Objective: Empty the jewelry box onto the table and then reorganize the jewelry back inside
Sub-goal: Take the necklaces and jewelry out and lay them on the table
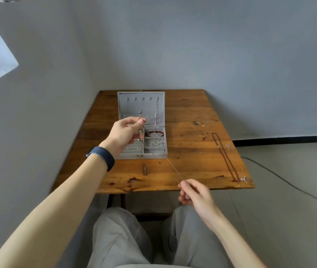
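A grey jewelry box point(159, 154) lies open on the wooden table point(190, 151), lid raised with small hooks inside. Its compartments hold a dark red bead bracelet point(154, 133), silver pieces and rings. My left hand point(125, 133) hovers over the box's left side and pinches one end of a thin silver chain point(174, 168) between thumb and forefinger. The chain runs taut across the box's front right corner to my right hand point(194, 194), which pinches the other end just past the table's near edge. A second silver chain point(155, 120) hangs from the lid.
A long dark red bead necklace point(225, 157) lies stretched along the table's right side, with a small silver piece point(244, 179) at the near right corner. A cable point(281, 177) runs over the floor on the right. The wall stands close behind and left.
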`<state>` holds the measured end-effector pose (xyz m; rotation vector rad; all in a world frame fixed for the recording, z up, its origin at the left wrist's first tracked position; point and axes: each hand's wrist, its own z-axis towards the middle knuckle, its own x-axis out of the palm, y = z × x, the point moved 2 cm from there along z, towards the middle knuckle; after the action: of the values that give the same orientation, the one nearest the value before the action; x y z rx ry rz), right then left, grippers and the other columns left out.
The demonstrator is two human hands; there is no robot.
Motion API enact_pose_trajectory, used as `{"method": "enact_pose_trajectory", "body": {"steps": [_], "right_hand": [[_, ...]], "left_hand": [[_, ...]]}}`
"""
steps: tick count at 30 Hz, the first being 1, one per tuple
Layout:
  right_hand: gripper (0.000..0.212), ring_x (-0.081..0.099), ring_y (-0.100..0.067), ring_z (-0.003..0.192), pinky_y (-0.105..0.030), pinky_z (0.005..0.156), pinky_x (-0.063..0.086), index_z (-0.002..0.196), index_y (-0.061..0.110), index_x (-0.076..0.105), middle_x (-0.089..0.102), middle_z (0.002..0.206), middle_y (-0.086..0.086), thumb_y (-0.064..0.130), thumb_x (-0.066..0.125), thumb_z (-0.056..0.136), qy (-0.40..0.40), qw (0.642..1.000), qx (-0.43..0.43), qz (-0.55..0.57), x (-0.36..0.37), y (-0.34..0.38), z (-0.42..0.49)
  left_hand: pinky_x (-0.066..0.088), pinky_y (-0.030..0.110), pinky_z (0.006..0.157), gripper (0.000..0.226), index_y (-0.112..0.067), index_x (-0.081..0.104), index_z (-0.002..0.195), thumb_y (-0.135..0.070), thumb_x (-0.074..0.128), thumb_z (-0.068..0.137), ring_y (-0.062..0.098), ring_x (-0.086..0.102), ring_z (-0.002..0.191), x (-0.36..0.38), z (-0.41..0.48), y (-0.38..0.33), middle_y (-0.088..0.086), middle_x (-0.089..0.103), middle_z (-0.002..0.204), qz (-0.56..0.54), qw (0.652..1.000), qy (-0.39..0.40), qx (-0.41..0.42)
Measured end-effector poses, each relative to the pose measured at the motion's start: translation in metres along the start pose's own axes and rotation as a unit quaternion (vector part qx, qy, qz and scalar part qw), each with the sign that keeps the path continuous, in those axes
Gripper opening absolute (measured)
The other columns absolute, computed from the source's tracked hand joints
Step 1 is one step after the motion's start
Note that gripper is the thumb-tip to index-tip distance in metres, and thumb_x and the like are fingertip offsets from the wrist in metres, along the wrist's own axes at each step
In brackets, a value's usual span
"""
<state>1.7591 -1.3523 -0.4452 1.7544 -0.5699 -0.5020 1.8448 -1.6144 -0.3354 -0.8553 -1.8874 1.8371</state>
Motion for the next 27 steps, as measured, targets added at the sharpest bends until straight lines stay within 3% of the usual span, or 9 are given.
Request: {"method": "enact_pose_trajectory", "body": {"steps": [7, 11, 16, 22, 24, 27], "right_hand": [[0.014, 0.069, -0.014, 0.080, -0.024, 0.073, 0.056, 0.105, 0.016, 0.071, 0.073, 0.089, -0.006, 0.016, 0.059, 0.098, -0.049, 0.999, -0.007, 0.002, -0.014, -0.017, -0.018], [0.019, 0.070, -0.014, 0.084, -0.022, 0.075, 0.055, 0.110, 0.019, 0.070, 0.075, 0.095, -0.004, 0.010, 0.058, 0.098, -0.060, 0.998, 0.007, 0.021, -0.024, -0.028, -0.024], [0.029, 0.071, -0.011, 0.094, -0.022, 0.082, 0.055, 0.120, 0.021, 0.066, 0.075, 0.103, 0.000, 0.005, 0.056, 0.098, -0.039, 0.999, 0.022, 0.030, -0.033, -0.036, -0.029], [0.035, 0.070, -0.010, 0.103, -0.023, 0.092, 0.054, 0.123, 0.025, 0.063, 0.075, 0.109, 0.005, 0.003, 0.060, 0.096, -0.025, 0.999, 0.018, 0.028, -0.039, -0.042, -0.030], [0.034, 0.072, -0.014, 0.101, -0.025, 0.090, 0.056, 0.123, 0.016, 0.065, 0.076, 0.106, 0.002, 0.002, 0.064, 0.092, -0.054, 0.997, 0.019, 0.051, -0.041, -0.047, -0.032], [0.032, 0.074, -0.016, 0.095, -0.022, 0.079, 0.058, 0.117, 0.013, 0.068, 0.077, 0.100, -0.001, -0.001, 0.068, 0.088, -0.107, 0.991, 0.017, 0.080, -0.047, -0.052, -0.037]], "left_hand": [[0.036, 0.018, 0.047, 0.013, -0.011, 0.069, 0.105, -0.020, 0.061, 0.099, 0.007, 0.058, 0.056, 0.022, 0.019, 0.031, -0.001, 0.061, 0.085, -0.082, 0.992, 0.016, -0.091], [0.034, 0.017, 0.050, 0.009, -0.012, 0.068, 0.099, -0.018, 0.060, 0.099, 0.006, 0.050, 0.056, 0.020, 0.027, 0.031, -0.003, 0.061, 0.078, -0.146, 0.983, 0.009, -0.108], [0.038, 0.022, 0.061, 0.009, -0.014, 0.070, 0.100, -0.019, 0.063, 0.098, 0.009, 0.058, 0.066, 0.014, 0.032, 0.037, -0.004, 0.066, 0.080, -0.141, 0.983, 0.017, -0.119], [0.050, 0.019, 0.067, 0.013, -0.012, 0.069, 0.101, -0.023, 0.067, 0.096, 0.007, 0.067, 0.073, 0.010, 0.035, 0.051, -0.001, 0.070, 0.085, -0.168, 0.977, -0.038, -0.128], [0.050, 0.019, 0.067, 0.013, -0.012, 0.070, 0.101, -0.023, 0.067, 0.096, 0.008, 0.068, 0.076, 0.012, 0.037, 0.051, -0.002, 0.072, 0.085, -0.146, 0.981, -0.063, -0.113], [0.050, 0.017, 0.063, 0.015, -0.014, 0.073, 0.103, -0.025, 0.068, 0.095, 0.007, 0.070, 0.075, 0.020, 0.041, 0.044, -0.001, 0.076, 0.090, 0.002, 0.994, -0.095, -0.050]]}}
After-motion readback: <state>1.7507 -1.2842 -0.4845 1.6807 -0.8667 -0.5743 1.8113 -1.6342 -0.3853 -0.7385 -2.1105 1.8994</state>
